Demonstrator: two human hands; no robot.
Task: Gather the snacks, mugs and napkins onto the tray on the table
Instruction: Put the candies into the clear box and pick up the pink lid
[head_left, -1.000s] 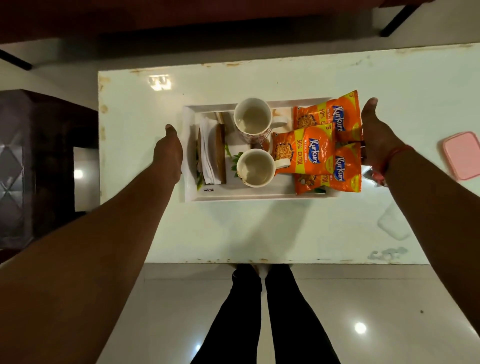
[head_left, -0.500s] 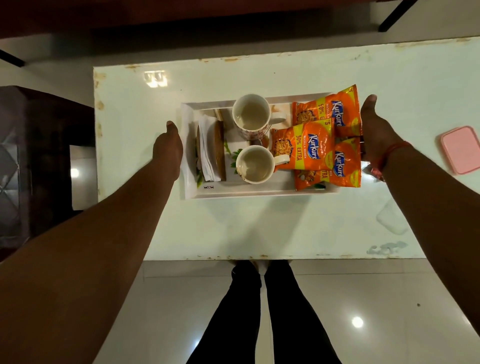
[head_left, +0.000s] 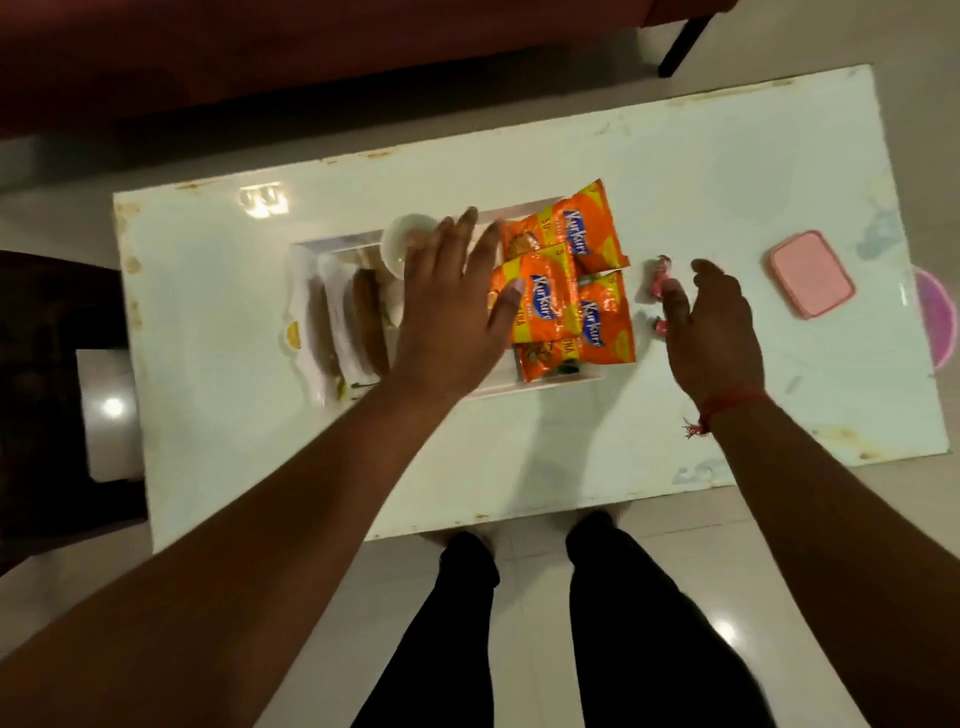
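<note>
A white tray (head_left: 306, 249) lies on the white table (head_left: 519, 447). In it are white napkins with a brown holder (head_left: 353, 317) at the left, one white mug (head_left: 402, 244) at the back, and three orange snack packets (head_left: 571, 280) at the right. My left hand (head_left: 452, 306) hovers flat over the tray's middle with fingers spread, hiding the second mug. My right hand (head_left: 711, 322) is open just right of the tray, next to two small pink wrapped candies (head_left: 660, 270) on the table. The view is blurred by motion.
A pink lidded box (head_left: 810, 273) sits at the table's right, and a purple round object (head_left: 940, 322) pokes past its right edge. Dark furniture (head_left: 47, 389) stands left of the table, a dark sofa behind it. My legs are at the near edge.
Both hands left the tray's sides. The left hand swung over the tray's middle; the right hand pulled back beside the pink candies. The camera view shifted and the tray looks turned.
</note>
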